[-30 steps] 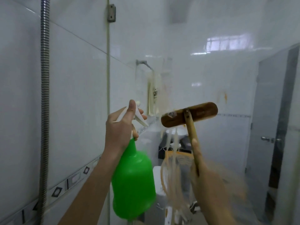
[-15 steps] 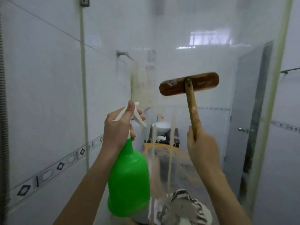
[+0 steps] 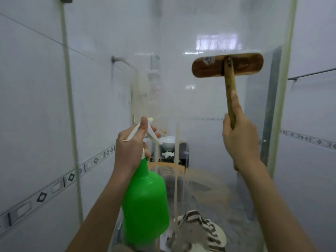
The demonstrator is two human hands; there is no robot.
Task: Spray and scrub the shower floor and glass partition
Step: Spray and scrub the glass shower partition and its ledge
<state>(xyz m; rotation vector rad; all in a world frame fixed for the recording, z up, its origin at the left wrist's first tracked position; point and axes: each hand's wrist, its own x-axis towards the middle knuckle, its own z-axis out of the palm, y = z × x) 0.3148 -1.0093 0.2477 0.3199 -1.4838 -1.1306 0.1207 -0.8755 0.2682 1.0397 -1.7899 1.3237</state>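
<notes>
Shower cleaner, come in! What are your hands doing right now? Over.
Left hand grips green spray bottle. Right hand holds wooden brush, head high on glass partition. Cloudy streaks down the glass, nothing blocking the brush.

Wooden brush point(image 3: 227, 65) raised against streaked glass partition point(image 3: 181, 99).

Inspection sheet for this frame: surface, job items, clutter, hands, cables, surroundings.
Surface: glass partition, wet, pale streaks down it.
Job's things: green spray bottle held near the glass; wooden brush raised at the glass.
Clutter: striped cloth and white bowl, behind the glass.
Grippers: left hand grips the bottle's trigger head; right hand grips the brush handle.
Cables: nothing seen.
Surroundings: white tiled walls, patterned border strip.
</notes>
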